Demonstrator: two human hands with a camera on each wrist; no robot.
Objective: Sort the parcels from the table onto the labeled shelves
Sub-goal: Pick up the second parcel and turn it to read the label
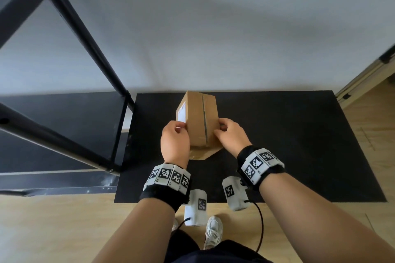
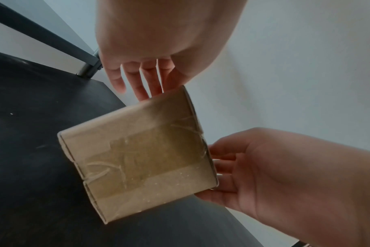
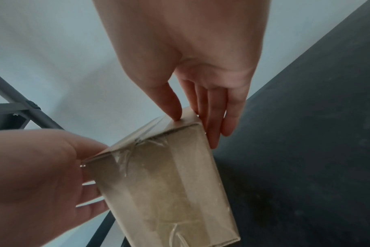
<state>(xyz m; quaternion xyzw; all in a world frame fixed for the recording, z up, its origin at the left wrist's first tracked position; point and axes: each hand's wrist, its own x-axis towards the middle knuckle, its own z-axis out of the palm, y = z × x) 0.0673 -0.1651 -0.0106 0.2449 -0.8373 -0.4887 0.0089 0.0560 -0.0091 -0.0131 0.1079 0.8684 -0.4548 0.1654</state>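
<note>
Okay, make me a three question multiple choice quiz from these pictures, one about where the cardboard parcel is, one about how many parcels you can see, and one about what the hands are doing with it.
1. Where is the parcel?
A. over the black mat
B. on a shelf of the black shelf frame
C. on the wooden floor

2. How many parcels are in view?
A. three
B. one
C. two

3. What are the hands doing?
A. both hang idle
B. only the right hand touches it
C. the left hand and right hand hold it from opposite sides

Answers:
1. A, the head view shows the mat beneath it.
2. B, only one brown box appears.
3. C, fingers of both hands lie on its side faces.
</note>
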